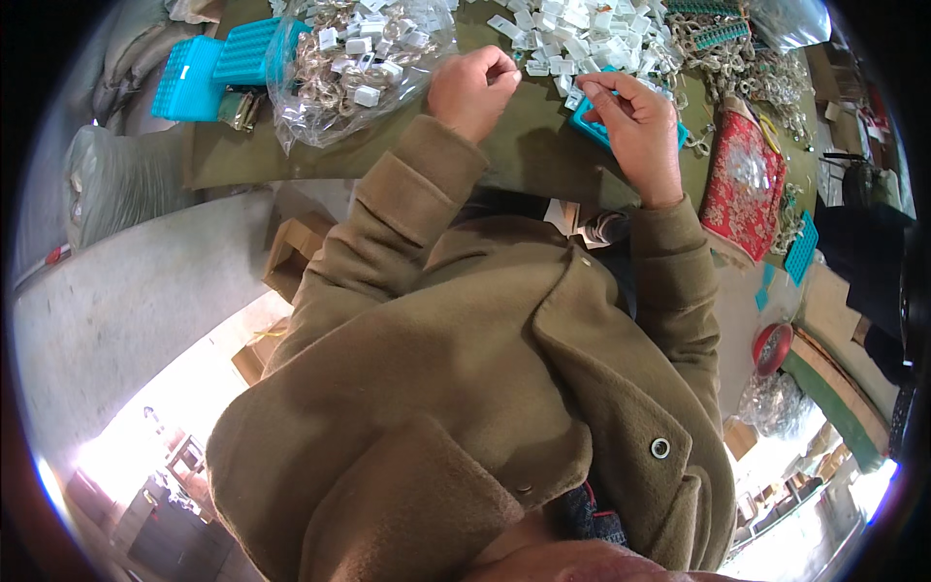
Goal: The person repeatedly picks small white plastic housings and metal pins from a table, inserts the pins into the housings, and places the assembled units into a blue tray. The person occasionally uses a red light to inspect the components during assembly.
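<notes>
My left hand (475, 92) is over the table just right of a clear plastic bag, its fingers curled with thumb and forefinger together. What they hold, if anything, is too small to make out. My right hand (638, 136) is above a blue plastic tray (592, 129) and hides much of it. Its thumb and forefinger are pinched near the tray's far side; I cannot make out anything between them. Beyond both hands lies a heap of small white plastic pieces (596, 37). The clear bag (359, 68) contains white pieces and metallic-looking parts.
Blue ridged trays (188, 80) are stacked at the table's left end. On the right are a red patterned cloth (745, 179), tangled metal parts (747, 73) and another blue tray (801, 248) by the edge. An open cardboard box (291, 257) sits below the table's front edge.
</notes>
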Demonstrator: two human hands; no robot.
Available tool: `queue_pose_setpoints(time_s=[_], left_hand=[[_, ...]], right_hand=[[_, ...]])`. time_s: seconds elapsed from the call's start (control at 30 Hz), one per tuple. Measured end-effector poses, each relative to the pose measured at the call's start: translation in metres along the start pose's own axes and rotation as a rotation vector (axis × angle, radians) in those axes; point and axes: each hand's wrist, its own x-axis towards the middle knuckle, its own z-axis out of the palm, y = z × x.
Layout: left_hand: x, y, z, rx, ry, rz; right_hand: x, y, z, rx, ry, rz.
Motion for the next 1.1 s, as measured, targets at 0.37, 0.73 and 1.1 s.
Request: queue_pose_setpoints(time_s=[0.37, 0.73, 1.1], left_hand=[[-0.040, 0.057, -0.012, -0.959, -0.295, -0.133], [-0.055, 0.072, -0.018, -1.412, -0.634, -0.580], [-0.071, 0.094, 0.031, -1.006, -0.150, -0.216]], right_hand=[[-0.018, -0.018, 0.024, 0.545, 0.034, -0.051], [-0.051, -0.017, 0.015, 0.359, 0.126, -0.130], [-0.073, -0.002, 0.012, 0.752, 0.223, 0.162]])
